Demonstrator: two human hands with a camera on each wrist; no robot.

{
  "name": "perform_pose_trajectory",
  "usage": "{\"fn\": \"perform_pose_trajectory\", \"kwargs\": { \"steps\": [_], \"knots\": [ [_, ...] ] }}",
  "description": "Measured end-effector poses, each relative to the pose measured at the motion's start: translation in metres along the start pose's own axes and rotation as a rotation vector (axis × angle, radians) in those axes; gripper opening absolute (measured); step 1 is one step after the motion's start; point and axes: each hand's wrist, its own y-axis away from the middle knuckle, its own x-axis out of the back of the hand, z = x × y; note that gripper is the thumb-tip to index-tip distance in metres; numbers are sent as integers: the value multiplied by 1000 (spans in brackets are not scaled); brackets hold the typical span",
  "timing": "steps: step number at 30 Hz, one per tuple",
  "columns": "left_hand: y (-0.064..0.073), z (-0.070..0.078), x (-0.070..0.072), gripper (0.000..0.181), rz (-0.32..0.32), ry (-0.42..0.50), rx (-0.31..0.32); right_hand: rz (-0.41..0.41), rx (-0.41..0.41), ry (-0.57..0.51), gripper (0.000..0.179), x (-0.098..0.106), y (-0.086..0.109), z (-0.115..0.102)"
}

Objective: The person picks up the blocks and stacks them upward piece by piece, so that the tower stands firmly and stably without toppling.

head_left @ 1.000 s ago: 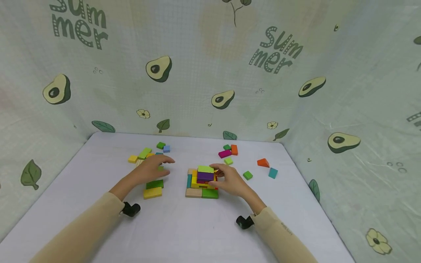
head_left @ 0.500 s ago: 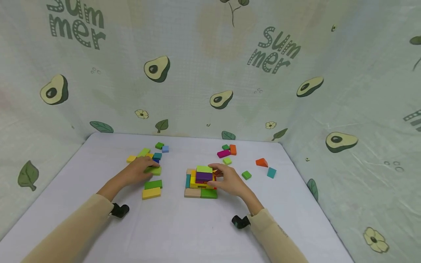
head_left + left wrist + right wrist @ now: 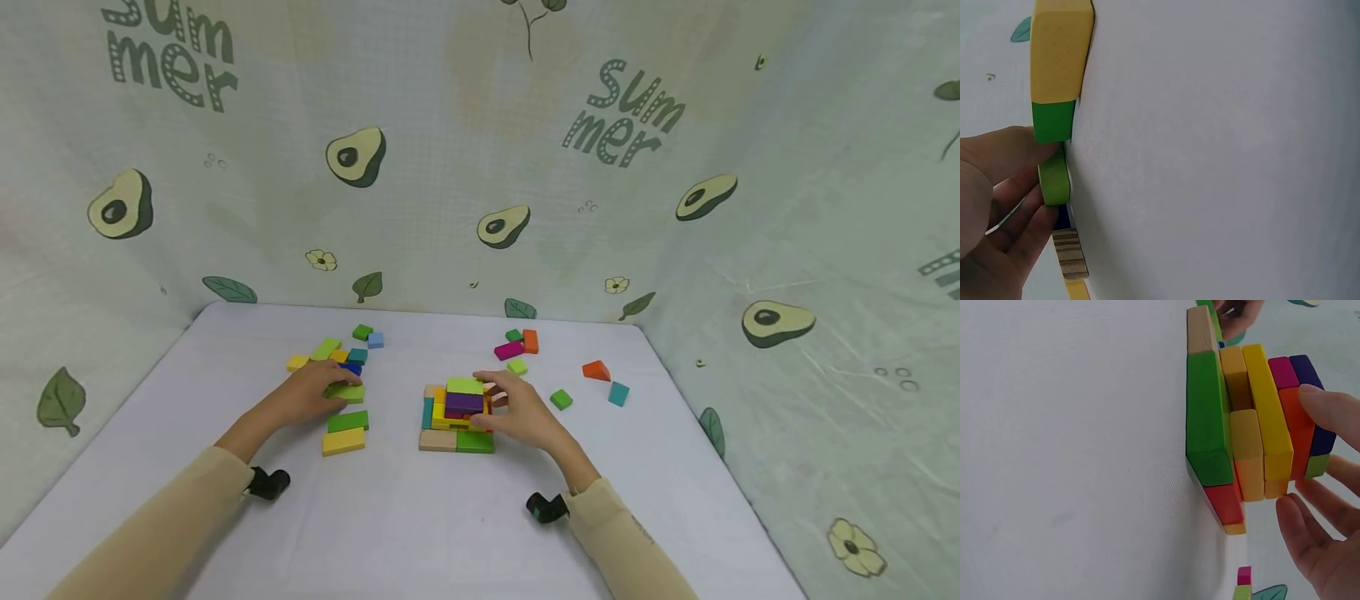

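My left hand (image 3: 306,392) pinches a light green block (image 3: 1054,180) by its two ends, thumb on one and fingers on the other. The block lies on the table in a row with a dark green block (image 3: 348,421) and a yellow block (image 3: 344,442). My right hand (image 3: 521,410) is cupped loosely about the right side of a layered block stack (image 3: 438,441), thumb in front, index finger behind. Its thumb lies by an orange block (image 3: 1298,434) and a purple block (image 3: 464,403); whether it presses is unclear. A light green block (image 3: 465,386) tops the stack.
Beyond my left hand lie several loose blocks, among them a blue block (image 3: 351,368), a teal block (image 3: 357,356) and a striped block (image 3: 1070,254). To the right are a magenta block (image 3: 508,351), an orange wedge (image 3: 596,371) and a teal block (image 3: 618,393).
My left hand has moved left from over the near side of the loose blocks and taken hold of the light green block. My right hand stays at the stack.
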Motion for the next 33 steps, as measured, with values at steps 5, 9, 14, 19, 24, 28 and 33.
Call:
{"fn": "perform_pose_trajectory", "kwargs": {
  "steps": [5, 9, 14, 19, 24, 28, 33],
  "knots": [
    [-1, 6, 1, 38, 27, 30, 25, 32, 59, -30, 68, 0, 0, 2],
    [-2, 15, 4, 37, 73, 36, 15, 37, 100, -51, 62, 1, -1, 3],
    [-5, 35, 10, 37, 113, 18, -31, 32, 88, -60, 57, 1, -1, 6],
    [-20, 61, 10, 39, 126, 47, -95, 30, 71, -81, 56, 0, -3, 8],
    [-41, 92, 6, 39, 93, 109, -188, 28, 61, -88, 56, -1, -4, 9],
    [-57, 113, -3, 39, 49, 141, -240, 32, 58, -91, 55, -2, -4, 9],
    [-71, 127, -13, 38, 13, 157, -244, 30, 77, -98, 61, -2, -4, 8]
  ]
}}
